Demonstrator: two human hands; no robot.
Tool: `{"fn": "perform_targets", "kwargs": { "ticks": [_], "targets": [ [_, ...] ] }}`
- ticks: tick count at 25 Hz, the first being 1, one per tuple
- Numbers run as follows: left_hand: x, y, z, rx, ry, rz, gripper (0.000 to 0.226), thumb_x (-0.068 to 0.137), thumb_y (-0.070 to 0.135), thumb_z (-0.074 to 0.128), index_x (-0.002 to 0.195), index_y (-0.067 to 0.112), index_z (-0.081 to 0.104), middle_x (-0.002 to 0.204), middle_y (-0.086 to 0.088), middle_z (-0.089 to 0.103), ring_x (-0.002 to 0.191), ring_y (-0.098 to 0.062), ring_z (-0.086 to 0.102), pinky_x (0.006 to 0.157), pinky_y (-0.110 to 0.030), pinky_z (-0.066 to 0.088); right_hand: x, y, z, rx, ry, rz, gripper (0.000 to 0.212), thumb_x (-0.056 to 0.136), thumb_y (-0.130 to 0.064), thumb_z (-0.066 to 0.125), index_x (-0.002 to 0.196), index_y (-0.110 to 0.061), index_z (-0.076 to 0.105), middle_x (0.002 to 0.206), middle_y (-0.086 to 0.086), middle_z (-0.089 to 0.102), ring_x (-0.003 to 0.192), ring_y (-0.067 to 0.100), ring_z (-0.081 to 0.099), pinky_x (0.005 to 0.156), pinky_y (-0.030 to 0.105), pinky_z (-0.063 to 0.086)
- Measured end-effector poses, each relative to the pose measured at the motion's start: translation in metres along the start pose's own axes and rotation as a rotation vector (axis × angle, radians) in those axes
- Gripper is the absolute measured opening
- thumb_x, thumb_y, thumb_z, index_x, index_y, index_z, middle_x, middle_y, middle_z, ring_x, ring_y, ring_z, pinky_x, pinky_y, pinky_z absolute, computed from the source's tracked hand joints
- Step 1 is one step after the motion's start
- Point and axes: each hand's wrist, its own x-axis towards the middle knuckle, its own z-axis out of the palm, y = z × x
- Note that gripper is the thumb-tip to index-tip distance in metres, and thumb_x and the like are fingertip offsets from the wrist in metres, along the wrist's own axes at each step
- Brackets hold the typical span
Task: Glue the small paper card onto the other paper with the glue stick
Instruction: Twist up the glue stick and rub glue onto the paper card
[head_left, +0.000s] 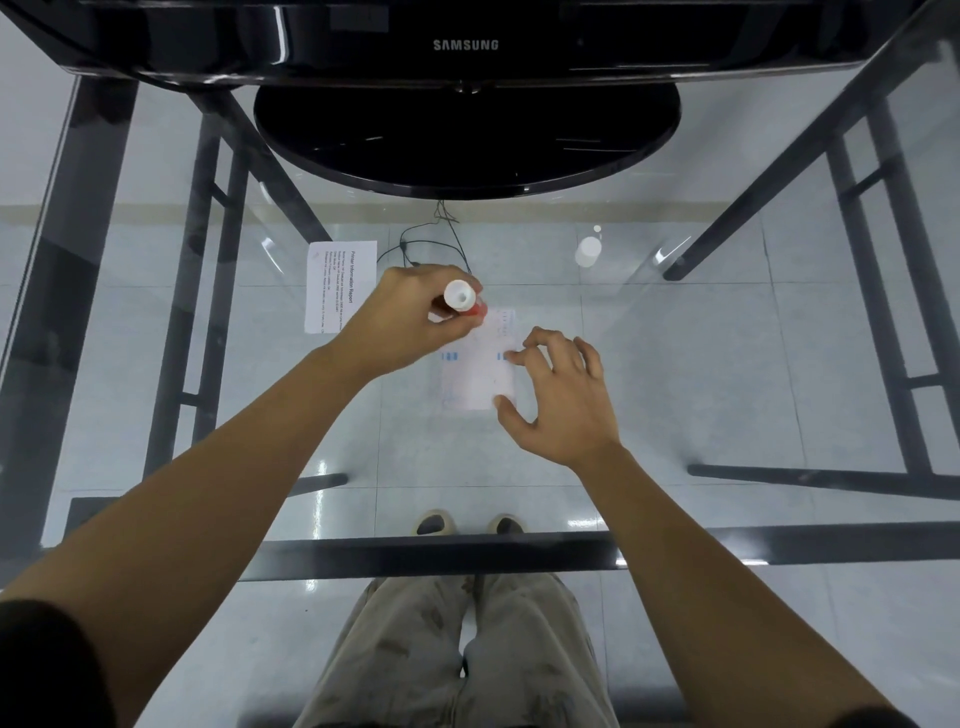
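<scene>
Left hand closed around the glue stick, grip tight, red end pointing down at the far edge of the small card. Right hand open, fingertips and thumb pressing the card's right side flat on the glass tabletop. Other paper with print lying just left, beside the left hand. Black monitor stand farther back.

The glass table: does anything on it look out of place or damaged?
Nothing stands out. The left hand holds the glue stick over the small card, which the right hand steadies by its edge. The printed sheet lies flat on the glass table.
</scene>
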Motion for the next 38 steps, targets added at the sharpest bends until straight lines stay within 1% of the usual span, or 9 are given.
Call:
{"fn": "perform_targets", "kwargs": {
  "ticks": [4, 8, 12, 16, 23, 27, 32, 35, 38],
  "targets": [
    [0.001, 0.002, 0.002, -0.011, -0.113, 0.009, 0.024, 0.075, 0.026, 0.075, 0.094, 0.016, 0.067, 0.088, 0.0, 0.07, 0.072, -0.006, 0.064, 0.072, -0.012, 0.05, 0.0, 0.0, 0.0, 0.001, 0.0, 0.004, 0.05, 0.078, -0.05, 0.052, 0.116, -0.019, 0.057, 0.12, 0.006, 0.054, 0.121, 0.021, 0.045, 0.108, 0.046, 0.025],
    [0.007, 0.005, 0.004, 0.011, -0.043, 0.048, 0.021, 0.077, 0.024, 0.073, 0.093, 0.012, 0.066, 0.085, 0.005, 0.067, 0.076, -0.002, 0.058, 0.069, -0.003, 0.042, -0.001, 0.0, 0.0, 0.019, -0.006, 0.011, 0.049, 0.078, -0.05, 0.052, 0.116, -0.019, 0.057, 0.121, 0.006, 0.055, 0.123, 0.023, 0.045, 0.108, 0.046, 0.026],
    [0.009, 0.008, 0.008, 0.014, -0.076, 0.069, 0.023, 0.078, 0.024, 0.072, 0.096, 0.011, 0.066, 0.092, 0.0, 0.07, 0.079, -0.007, 0.062, 0.074, -0.016, 0.05, 0.0, 0.0, -0.001, 0.03, -0.013, 0.009, 0.05, 0.078, -0.05, 0.052, 0.116, -0.019, 0.057, 0.12, 0.006, 0.055, 0.123, 0.023, 0.045, 0.108, 0.047, 0.025],
    [0.01, 0.009, 0.01, 0.001, -0.074, 0.089, 0.026, 0.078, 0.025, 0.073, 0.099, 0.012, 0.067, 0.093, 0.002, 0.07, 0.079, -0.005, 0.061, 0.074, -0.009, 0.046, -0.001, -0.001, -0.001, 0.03, -0.013, 0.011, 0.049, 0.078, -0.05, 0.053, 0.116, -0.019, 0.057, 0.12, 0.006, 0.055, 0.123, 0.023, 0.045, 0.108, 0.047, 0.025],
    [0.015, 0.012, 0.013, -0.013, -0.058, 0.05, 0.022, 0.078, 0.024, 0.073, 0.096, 0.013, 0.067, 0.091, 0.001, 0.071, 0.079, -0.009, 0.064, 0.074, -0.016, 0.05, 0.0, -0.001, -0.002, 0.042, -0.024, 0.015, 0.05, 0.078, -0.051, 0.051, 0.117, -0.02, 0.057, 0.122, 0.006, 0.055, 0.124, 0.024, 0.045, 0.108, 0.047, 0.025],
    [0.017, 0.013, 0.017, 0.071, 0.016, 0.049, 0.022, 0.08, 0.022, 0.07, 0.098, 0.009, 0.066, 0.091, -0.006, 0.071, 0.08, -0.017, 0.064, 0.075, -0.03, 0.052, -0.001, -0.001, -0.002, 0.039, -0.019, 0.012, 0.049, 0.078, -0.05, 0.052, 0.116, -0.02, 0.057, 0.121, 0.006, 0.055, 0.123, 0.023, 0.045, 0.108, 0.047, 0.025],
    [0.013, 0.014, 0.017, -0.001, -0.061, 0.03, 0.019, 0.078, 0.024, 0.073, 0.092, 0.012, 0.068, 0.086, 0.0, 0.071, 0.076, -0.009, 0.063, 0.072, -0.02, 0.049, 0.0, 0.0, -0.002, 0.037, -0.024, 0.011, 0.049, 0.078, -0.05, 0.052, 0.117, -0.02, 0.056, 0.121, 0.006, 0.055, 0.123, 0.023, 0.044, 0.108, 0.047, 0.025],
    [0.013, 0.013, 0.015, 0.07, 0.07, 0.012, 0.021, 0.08, 0.022, 0.07, 0.096, 0.01, 0.066, 0.089, -0.005, 0.07, 0.076, -0.015, 0.063, 0.07, -0.009, 0.042, 0.0, 0.0, -0.002, 0.044, -0.012, 0.003, 0.049, 0.078, -0.049, 0.053, 0.116, -0.018, 0.057, 0.119, 0.006, 0.055, 0.124, 0.023, 0.044, 0.108, 0.047, 0.025],
    [0.008, 0.017, 0.012, 0.023, 0.085, -0.015, 0.02, 0.078, 0.022, 0.072, 0.094, 0.011, 0.066, 0.085, -0.003, 0.07, 0.072, -0.011, 0.062, 0.07, -0.006, 0.042, 0.0, 0.0, -0.003, 0.052, -0.011, 0.007, 0.047, 0.079, -0.047, 0.052, 0.116, -0.019, 0.057, 0.12, 0.005, 0.055, 0.122, 0.023, 0.045, 0.108, 0.047, 0.026]
  ]
}}
